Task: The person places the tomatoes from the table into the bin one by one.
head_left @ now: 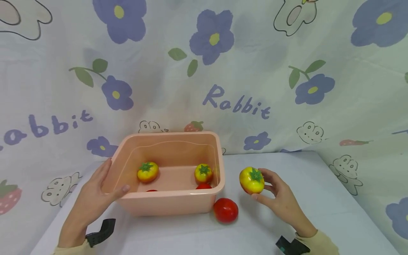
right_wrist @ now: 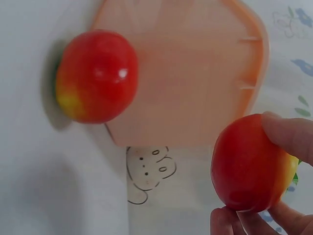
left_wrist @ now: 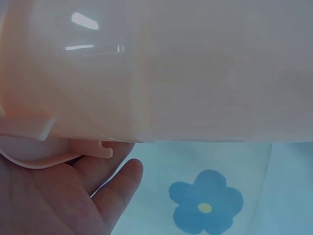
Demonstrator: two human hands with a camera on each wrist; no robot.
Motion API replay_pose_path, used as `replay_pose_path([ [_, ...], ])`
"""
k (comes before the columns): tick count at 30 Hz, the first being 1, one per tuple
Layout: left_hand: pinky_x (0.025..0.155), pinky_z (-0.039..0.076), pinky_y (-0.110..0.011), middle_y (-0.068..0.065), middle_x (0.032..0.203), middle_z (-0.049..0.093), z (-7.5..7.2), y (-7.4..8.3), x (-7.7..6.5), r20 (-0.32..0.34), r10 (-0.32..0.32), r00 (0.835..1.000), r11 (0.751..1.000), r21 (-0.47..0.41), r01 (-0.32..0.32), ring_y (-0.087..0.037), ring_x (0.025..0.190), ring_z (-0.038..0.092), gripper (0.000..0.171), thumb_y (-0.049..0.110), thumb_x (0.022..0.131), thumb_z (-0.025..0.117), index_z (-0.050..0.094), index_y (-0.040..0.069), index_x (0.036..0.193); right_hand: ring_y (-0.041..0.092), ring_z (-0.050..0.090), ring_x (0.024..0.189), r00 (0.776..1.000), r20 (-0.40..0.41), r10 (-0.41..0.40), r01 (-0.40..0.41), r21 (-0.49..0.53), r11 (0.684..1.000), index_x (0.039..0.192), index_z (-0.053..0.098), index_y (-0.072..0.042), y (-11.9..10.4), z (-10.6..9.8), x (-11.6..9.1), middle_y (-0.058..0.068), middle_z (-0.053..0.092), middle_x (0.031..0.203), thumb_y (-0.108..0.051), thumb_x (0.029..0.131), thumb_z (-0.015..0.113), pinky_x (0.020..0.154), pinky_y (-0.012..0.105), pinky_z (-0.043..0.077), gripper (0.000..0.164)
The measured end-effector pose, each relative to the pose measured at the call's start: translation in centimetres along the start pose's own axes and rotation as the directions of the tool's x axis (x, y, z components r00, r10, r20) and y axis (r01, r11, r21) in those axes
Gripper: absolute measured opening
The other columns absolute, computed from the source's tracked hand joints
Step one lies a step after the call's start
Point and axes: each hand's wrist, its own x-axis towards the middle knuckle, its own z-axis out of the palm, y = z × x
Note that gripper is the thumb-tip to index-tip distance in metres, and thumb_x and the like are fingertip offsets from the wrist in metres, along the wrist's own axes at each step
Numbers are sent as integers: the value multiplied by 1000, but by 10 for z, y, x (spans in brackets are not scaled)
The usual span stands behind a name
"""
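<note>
A pink plastic bin [head_left: 165, 204] stands on the table. My left hand [head_left: 92, 198] grips its left rim, thumb over the edge and fingers along the outside; in the left wrist view those fingers [left_wrist: 120, 188] lie by the bin's rim. My right hand [head_left: 280, 200] holds a yellow-and-red tomato [head_left: 251, 180] between thumb and fingers, right of the bin, its green leafy top facing the head camera. The right wrist view shows the red underside of this tomato [right_wrist: 249, 166]. A red tomato [head_left: 226, 210] rests on the table against the bin's front right corner.
Inside the bin lie a yellow-orange tomato [head_left: 148, 172] at left and another yellow one [head_left: 203, 173] at right. Red tops, one a red tomato [head_left: 204, 186], show just behind the front wall. A patterned cloth [head_left: 242, 71] hangs behind the white table [head_left: 159, 237].
</note>
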Motion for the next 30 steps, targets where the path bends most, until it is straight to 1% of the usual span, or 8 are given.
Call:
replay_pose_path([
  [7, 97, 33, -79, -29, 163, 12, 0, 0, -3, -4, 9, 1000, 1000, 6, -9, -58, 132, 35, 109, 53, 90, 68, -2, 12, 162, 30, 53, 126, 1000, -18, 1, -1, 31, 1000, 144, 48, -6, -11, 1, 6, 11, 54, 142, -19, 84, 84, 94, 12, 46, 70],
  [13, 97, 34, -79, -28, 164, 13, 1, 0, -5, -6, 2, 1000, 1000, -6, -2, -57, 132, 36, 109, 54, 89, 68, -2, 14, 162, 29, 52, 127, 999, -42, -33, 36, 60, 998, 143, 48, -5, -15, 1, 12, 10, 53, 142, -16, 85, 82, 94, 11, 46, 69],
  [16, 97, 34, -78, -28, 164, 13, 2, -1, -6, -16, 20, 1000, 1000, -12, -20, -57, 132, 36, 109, 52, 89, 70, -1, 13, 162, 29, 52, 127, 998, -51, -46, 50, 67, 997, 144, 47, -4, -17, 0, 15, 11, 52, 143, -14, 85, 82, 95, 10, 46, 68],
  [21, 97, 35, -77, -28, 163, 15, 3, -1, -7, -34, 49, 998, 999, -22, -49, -56, 131, 39, 108, 49, 89, 71, 2, 12, 162, 29, 51, 128, 997, -65, -43, 47, 69, 997, 145, 47, -5, -20, 1, 19, 11, 51, 144, -15, 86, 81, 95, 10, 45, 69],
  [26, 97, 36, -77, -28, 163, 16, 4, -1, -7, -36, 47, 998, 999, -16, -47, -56, 131, 39, 108, 51, 89, 70, 1, 13, 162, 27, 51, 128, 992, -107, -59, 71, 112, 991, 146, 45, -3, -26, 4, 21, 12, 51, 144, -11, 86, 81, 95, 10, 46, 70],
  [30, 97, 35, -78, -28, 163, 15, 2, -1, -7, -30, 44, 999, 999, -10, -45, -56, 131, 38, 108, 51, 89, 70, 1, 13, 162, 20, 52, 125, 985, -150, -85, 107, 145, 984, 146, 45, -2, -31, 8, 22, 12, 51, 144, -7, 86, 80, 96, 12, 47, 70],
])
